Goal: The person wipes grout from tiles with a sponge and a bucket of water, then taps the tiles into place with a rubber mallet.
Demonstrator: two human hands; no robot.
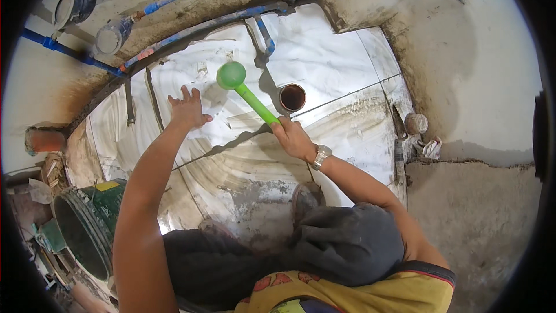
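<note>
My right hand (293, 139) grips the lower end of a green mallet (255, 102). Its round head (231, 75) is up and to the left, over the white floor tiles (324, 40). To the left of the mallet, my left hand (188, 109) is open with fingers spread, over or on a smeared white tile. I cannot tell whether it touches. A round pipe opening (292, 98) is set in the floor just right of the mallet's handle.
Blue water pipes (220, 23) and round meters (113, 36) line the far left wall. One blue pipe stub (266, 40) comes onto the tiles. A green bucket (87, 226) lies tipped at left, beside debris. Rough concrete floor (463, 214) is at right.
</note>
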